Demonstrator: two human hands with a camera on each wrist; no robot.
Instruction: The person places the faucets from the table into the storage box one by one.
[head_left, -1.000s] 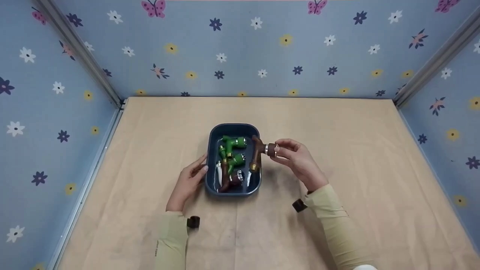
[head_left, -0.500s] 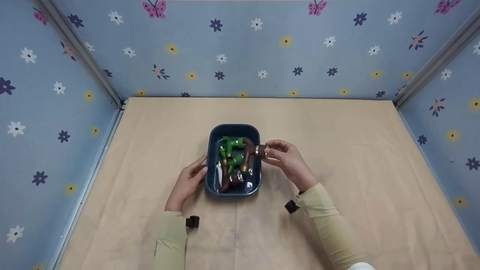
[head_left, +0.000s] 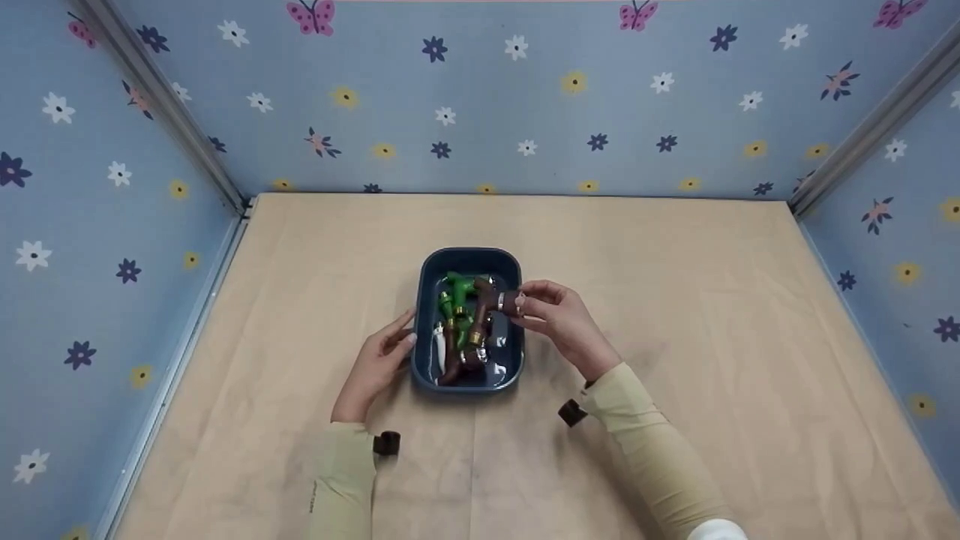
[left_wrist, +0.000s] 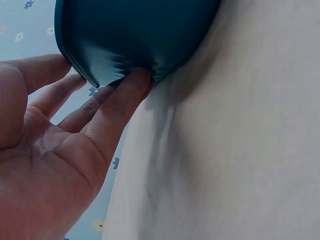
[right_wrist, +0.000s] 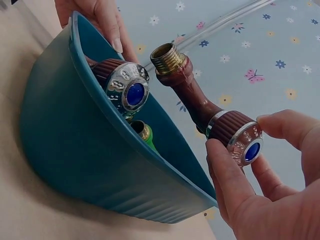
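Observation:
My right hand [head_left: 559,322] pinches a brown tap [head_left: 484,304] by its ribbed knob, at the right rim of a dark blue bin [head_left: 502,386]. In the right wrist view this tap's brass-threaded end points up, and its knob has a chrome ring and blue centre. Inside the bin lie green taps [head_left: 460,286], another brown tap [head_left: 451,369] and a slim white piece [head_left: 439,349]. The held tap overlaps part of them in the head view. My left hand [head_left: 379,364] rests its extended fingers against the bin's left wall.
The bin stands on a beige cloth-covered table [head_left: 660,270]. Blue flowered panels [head_left: 495,97] rise at the back and both sides, with metal posts [head_left: 870,112] in the corners. Each wrist carries a small black camera mount [head_left: 387,443].
My right hand has moved left with the brown tap, from the bin's right rim to over the taps inside. The left hand and the bin have stayed in place.

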